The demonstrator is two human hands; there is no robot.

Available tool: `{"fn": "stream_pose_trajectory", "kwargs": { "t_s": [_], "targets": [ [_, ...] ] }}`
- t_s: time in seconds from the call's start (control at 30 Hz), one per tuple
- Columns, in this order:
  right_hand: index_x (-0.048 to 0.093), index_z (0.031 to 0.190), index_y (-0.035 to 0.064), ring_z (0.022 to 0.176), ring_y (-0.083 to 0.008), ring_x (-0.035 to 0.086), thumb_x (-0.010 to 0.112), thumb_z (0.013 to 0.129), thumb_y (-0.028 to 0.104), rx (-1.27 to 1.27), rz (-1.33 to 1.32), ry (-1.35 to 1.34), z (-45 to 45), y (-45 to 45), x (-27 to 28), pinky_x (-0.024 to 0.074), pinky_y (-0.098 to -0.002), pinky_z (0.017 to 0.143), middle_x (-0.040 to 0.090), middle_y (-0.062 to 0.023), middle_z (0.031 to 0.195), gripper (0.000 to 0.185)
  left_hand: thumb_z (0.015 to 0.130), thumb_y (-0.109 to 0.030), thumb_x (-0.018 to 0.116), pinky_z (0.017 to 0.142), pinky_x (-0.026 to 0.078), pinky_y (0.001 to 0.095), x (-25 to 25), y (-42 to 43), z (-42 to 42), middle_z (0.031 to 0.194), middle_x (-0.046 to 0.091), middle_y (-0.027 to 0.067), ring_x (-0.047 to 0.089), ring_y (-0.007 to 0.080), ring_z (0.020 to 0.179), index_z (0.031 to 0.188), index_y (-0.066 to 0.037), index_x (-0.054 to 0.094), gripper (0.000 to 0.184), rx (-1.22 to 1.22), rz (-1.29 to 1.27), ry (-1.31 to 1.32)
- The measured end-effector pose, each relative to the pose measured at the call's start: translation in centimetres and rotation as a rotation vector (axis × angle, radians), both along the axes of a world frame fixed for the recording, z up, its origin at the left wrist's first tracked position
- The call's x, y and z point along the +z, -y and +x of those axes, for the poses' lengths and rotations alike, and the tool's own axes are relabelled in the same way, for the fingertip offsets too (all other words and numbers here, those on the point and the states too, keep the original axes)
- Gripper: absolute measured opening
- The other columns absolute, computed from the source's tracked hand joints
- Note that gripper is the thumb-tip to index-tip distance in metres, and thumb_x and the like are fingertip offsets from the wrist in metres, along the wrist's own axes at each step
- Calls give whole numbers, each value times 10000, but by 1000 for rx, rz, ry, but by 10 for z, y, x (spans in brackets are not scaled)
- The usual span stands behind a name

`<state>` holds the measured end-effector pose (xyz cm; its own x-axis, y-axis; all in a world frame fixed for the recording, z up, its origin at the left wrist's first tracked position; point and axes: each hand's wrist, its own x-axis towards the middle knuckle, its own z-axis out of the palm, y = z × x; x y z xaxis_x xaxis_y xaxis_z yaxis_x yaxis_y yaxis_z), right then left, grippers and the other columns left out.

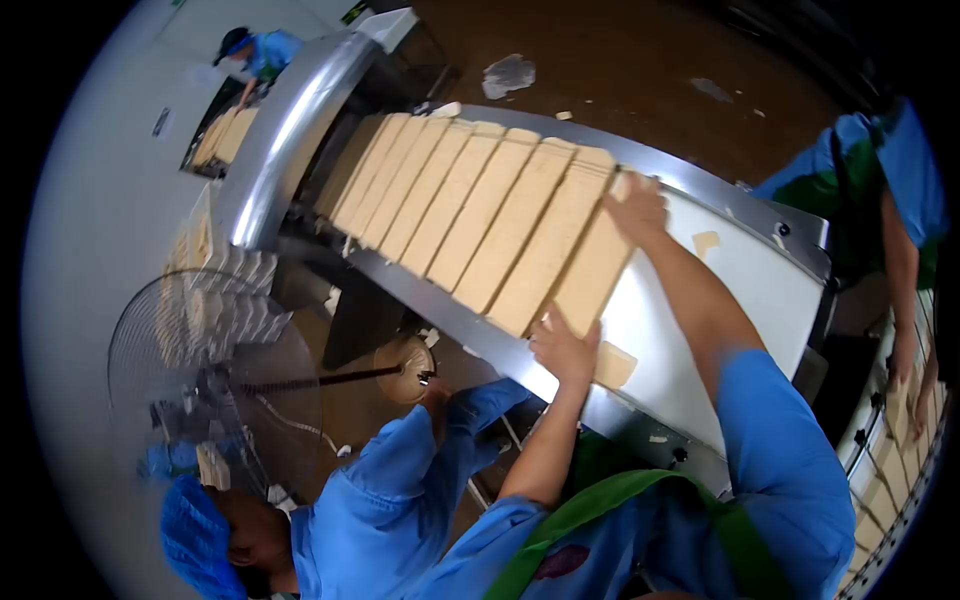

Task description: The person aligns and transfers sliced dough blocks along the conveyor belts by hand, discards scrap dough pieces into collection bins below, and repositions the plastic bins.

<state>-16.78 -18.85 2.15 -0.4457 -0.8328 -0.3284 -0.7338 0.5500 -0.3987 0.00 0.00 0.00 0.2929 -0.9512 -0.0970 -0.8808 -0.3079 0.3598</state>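
Observation:
Long, flat, pale-yellow slabs (478, 218) lie side by side in a row across a white conveyor belt (725, 290). My left hand (566, 350) is closed around the near end of the last slab (598, 265) in the row. Its far end is in my right hand (637, 210), with the fingers curled over the edge. That slab lies close against its neighbour. My fingertips are partly hidden. A small broken piece (615, 367) rests on the belt beside my left wrist, and another scrap (706, 243) lies beyond my right forearm.
A curved metal hood (300, 130) covers the belt's far end. Metal rails (740, 190) edge the belt. A co-worker in blue (350, 510) is close on my left, near a caged fan (212, 375). Another person's arm (900, 270) works over more slabs at right.

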Motion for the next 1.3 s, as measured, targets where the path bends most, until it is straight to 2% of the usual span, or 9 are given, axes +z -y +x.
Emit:
{"fn": "stream_pose_trajectory", "kwargs": {
  "t_s": [0.17,0.33,0.53,0.63,0.7,0.93,1.1,1.2,1.3],
  "targets": [
    [271,1464,210,1258,-447,415,663,714,479,-244,-45,-41,-64,-56,2,380,-479,1040,158,-205,1530,888,675,-403,780,835,423,491,18,-12,-15,1236,422,229,457,407,998,1355,-146,438,803,-173,45,-139],
    [245,1464,114,1261,-454,419,647,723,500,-485,80,-135,-162,-155,19,372,-473,1047,56,-234,1535,927,638,-422,809,855,453,487,30,-40,-56,1265,374,250,474,429,1028,1424,-148,327,962,-494,133,-333],
    [187,1421,-46,1386,-452,158,668,732,519,-634,-43,-304,-230,-249,-7,254,-456,1116,106,-310,1491,1012,678,-314,798,794,513,484,33,-38,-104,1249,360,329,564,485,941,1343,-41,328,859,-714,292,-339],
    [268,1353,-69,1238,-404,363,747,700,400,-855,-365,-199,-254,-306,-12,314,-453,1071,330,-279,1351,937,694,-267,784,884,463,506,9,-61,-134,1214,407,332,501,480,1048,1299,-22,369,773,-918,-90,-352],
    [312,1320,-71,1217,-401,364,761,673,337,-995,-585,-72,-251,-368,33,309,-458,1056,392,-258,1284,887,694,-216,781,953,416,483,49,-91,-157,1220,415,308,437,451,1113,1266,-16,418,706,-916,-25,-462],
    [258,1333,-1,1092,-457,501,647,740,398,-1434,-607,-169,-289,-605,130,432,-477,937,370,-286,1259,813,686,-63,733,995,371,447,134,-225,-259,1332,292,244,391,435,1180,1324,-59,424,709,-1378,16,-767],
    [385,1343,-20,1178,-416,500,570,737,534,-1582,-212,-109,-324,-740,115,415,-446,989,457,-287,1293,842,664,-93,764,1001,383,416,142,-301,-294,1304,327,219,411,397,1195,1359,-84,410,781,-1730,-7,-774],
    [409,1370,-1,1259,-416,443,441,797,644,-1414,312,-226,-339,-792,106,250,-587,1066,448,-217,1392,863,659,-124,798,1006,394,433,145,-332,-309,1302,335,206,434,396,1176,1366,-83,405,811,-1846,260,-805],
    [466,1328,38,1244,-414,451,281,930,519,-1167,338,-209,-400,-864,40,234,-637,1035,490,-209,1349,651,677,-129,810,969,427,412,133,-360,-333,1307,346,196,444,369,1167,1381,-104,396,817,-1994,297,-762]
  ]
}}
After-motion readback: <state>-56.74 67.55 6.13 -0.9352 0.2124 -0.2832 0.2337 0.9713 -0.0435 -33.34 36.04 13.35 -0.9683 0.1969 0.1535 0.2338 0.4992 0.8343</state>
